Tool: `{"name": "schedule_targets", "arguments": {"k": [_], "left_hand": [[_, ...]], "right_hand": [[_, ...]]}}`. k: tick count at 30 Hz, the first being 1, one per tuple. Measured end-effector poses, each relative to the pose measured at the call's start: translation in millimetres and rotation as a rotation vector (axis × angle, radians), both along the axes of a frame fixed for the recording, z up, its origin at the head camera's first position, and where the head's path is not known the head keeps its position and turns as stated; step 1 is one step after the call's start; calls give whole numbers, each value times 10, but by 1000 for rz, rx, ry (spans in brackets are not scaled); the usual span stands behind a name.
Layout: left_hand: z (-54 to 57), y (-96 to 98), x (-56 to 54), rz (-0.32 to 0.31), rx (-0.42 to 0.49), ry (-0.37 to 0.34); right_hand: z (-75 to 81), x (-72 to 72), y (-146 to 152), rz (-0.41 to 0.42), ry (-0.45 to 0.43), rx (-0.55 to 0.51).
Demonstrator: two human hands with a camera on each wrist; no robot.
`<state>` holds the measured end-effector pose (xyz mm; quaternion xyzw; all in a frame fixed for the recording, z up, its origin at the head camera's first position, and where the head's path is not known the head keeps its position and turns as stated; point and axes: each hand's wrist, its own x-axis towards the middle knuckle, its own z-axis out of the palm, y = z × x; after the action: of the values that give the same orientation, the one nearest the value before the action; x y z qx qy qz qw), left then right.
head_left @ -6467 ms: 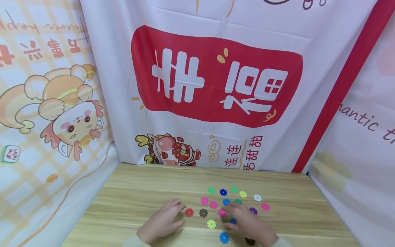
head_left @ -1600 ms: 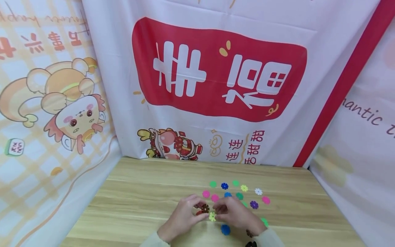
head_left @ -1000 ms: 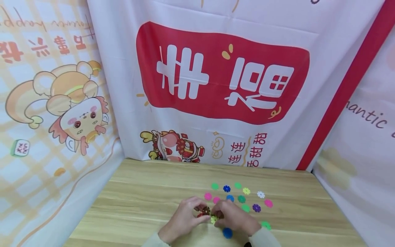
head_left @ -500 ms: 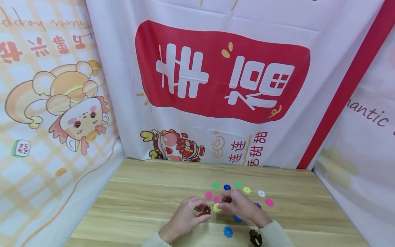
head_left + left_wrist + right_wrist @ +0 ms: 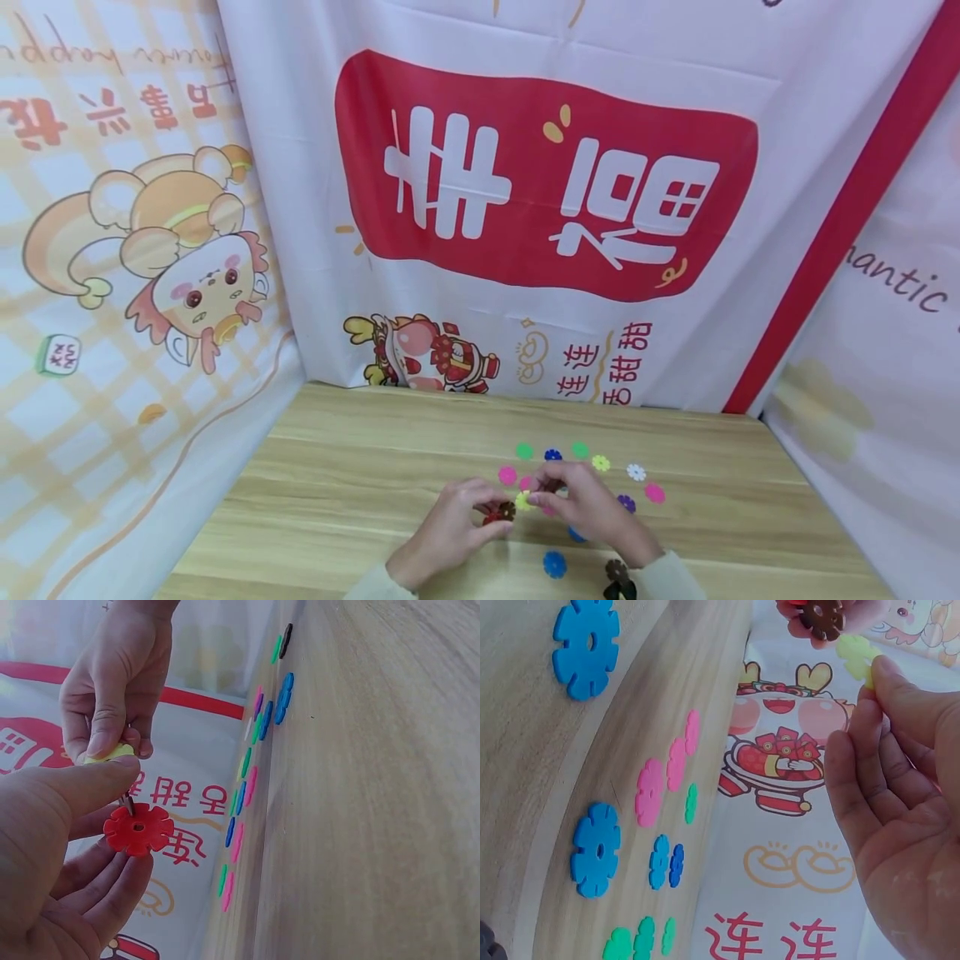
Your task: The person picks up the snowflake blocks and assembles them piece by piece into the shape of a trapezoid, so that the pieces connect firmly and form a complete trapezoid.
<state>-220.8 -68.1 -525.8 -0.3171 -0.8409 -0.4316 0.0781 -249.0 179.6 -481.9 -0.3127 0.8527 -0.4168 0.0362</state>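
My left hand [image 5: 453, 517] holds a red snowflake disc [image 5: 139, 829] and a brown snowflake disc [image 5: 822, 616], slotted together at an angle. Its thumb and fingers are curled about them, above the wooden table. Close on the right, my right hand [image 5: 581, 500] pinches a yellow snowflake disc [image 5: 857, 658] between thumb and forefinger. The yellow disc's free edge points at the brown one, with a small gap between them in the right wrist view. In the left wrist view, the left thumb hides part of the yellow disc and most of the brown one.
Loose snowflake discs lie on the wooden table [image 5: 337, 467], mostly beyond and right of my hands: pink [image 5: 507, 475], white [image 5: 636, 472], purple [image 5: 626, 503] and blue [image 5: 554, 565] among them. A brown disc [image 5: 616, 570] lies by my right sleeve. Printed cloth [image 5: 540, 192] hangs behind.
Red and brown discs, earlier flat on the table, are now joined in my left hand. The yellow disc has been picked up by my right hand and brought up beside the brown one.
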Motion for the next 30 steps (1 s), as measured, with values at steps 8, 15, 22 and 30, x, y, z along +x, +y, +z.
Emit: {"name": "schedule_targets", "arguments": {"k": [8,15,22,30], "left_hand": [[-4,8,-6,12,-22,62],[-34,20,11,36,-48,175],[-43,37,13,36,-4,238],[-58,37,3,14,-25,297]], "right_hand": [[-51,10,-26,19,52,-7],[-159,65,-103,-24,169,-60],[-170,79,-155,-76,189,-100],[-131,83,-200,-44,176,-68]]}}
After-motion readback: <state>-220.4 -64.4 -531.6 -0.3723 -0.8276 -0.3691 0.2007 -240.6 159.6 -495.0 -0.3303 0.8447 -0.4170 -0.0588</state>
